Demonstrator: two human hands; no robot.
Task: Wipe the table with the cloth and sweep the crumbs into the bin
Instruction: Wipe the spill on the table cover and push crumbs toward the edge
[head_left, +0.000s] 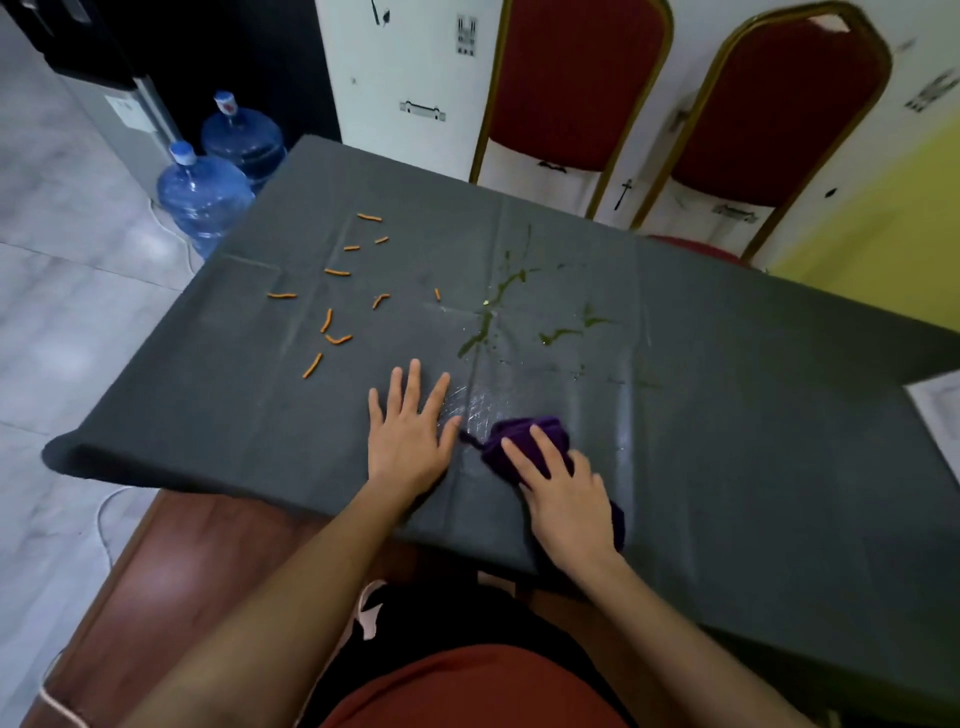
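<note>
Table (727, 415): eleven crumbs (337, 272), one cloth (524, 436)

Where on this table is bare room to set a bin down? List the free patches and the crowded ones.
Free: the dark grey tablecloth right of the green smears, and the near-left corner beside the flat left hand. Crowded: orange snack crumbs far left; the right hand presses the purple cloth at centre.

Two red-cushioned, gold-framed chairs (675, 104) stood against the white wall (415, 62) — two blue plastic water jugs (218, 171) on pale marble-look floor tiles (67, 270).
</note>
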